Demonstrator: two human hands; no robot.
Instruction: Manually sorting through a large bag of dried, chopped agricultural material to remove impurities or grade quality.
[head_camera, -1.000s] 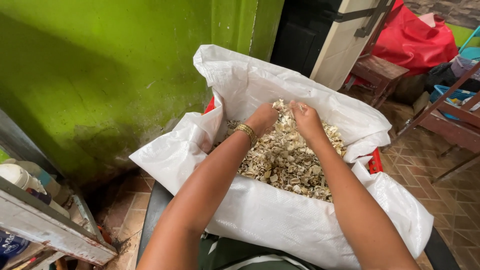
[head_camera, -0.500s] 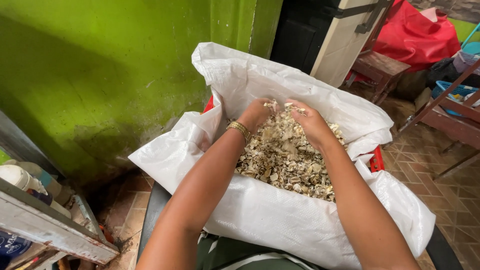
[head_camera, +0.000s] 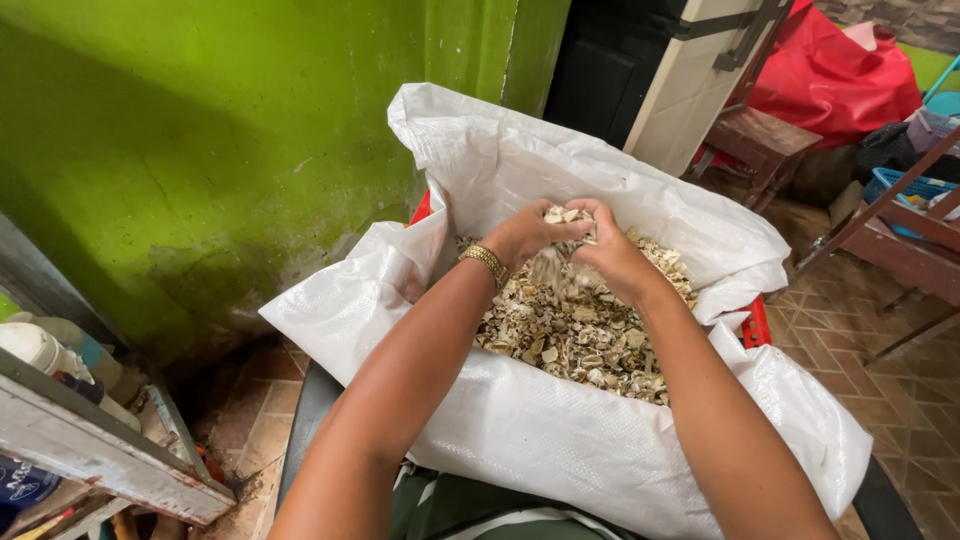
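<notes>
**Two hands cupped over a sack of dried pieces**

The left hand (head_camera: 525, 235) and the right hand (head_camera: 610, 255) are meeting above the open mouth of a white woven sack (head_camera: 560, 440), fingers curled inward and pressed close together around a scoop of dried pale pieces (head_camera: 580, 335). Both hands are closing on that scoop, with a few flakes showing at the top between the fingertips and a blurred stream of bits falling from under the palms back onto the heap. The heap itself is lying inside the sack, filling its middle, just below the hands. A gold bracelet (head_camera: 485, 263) is sitting on the left wrist.

The sack is lying open with its rim folded outward, and something red (head_camera: 757, 322) is peeking out at its right edge and again at its far left side. A green wall (head_camera: 200, 150) is standing just beside the sack on the left. In the lower left corner a worn shelf edge (head_camera: 90, 455) is carrying a white bottle (head_camera: 30, 345). Farther back on the right, a red cloth bundle (head_camera: 830, 70) is resting behind a small wooden stool (head_camera: 760, 140), well apart from the sack, on a patterned tile floor (head_camera: 880, 370).
</notes>
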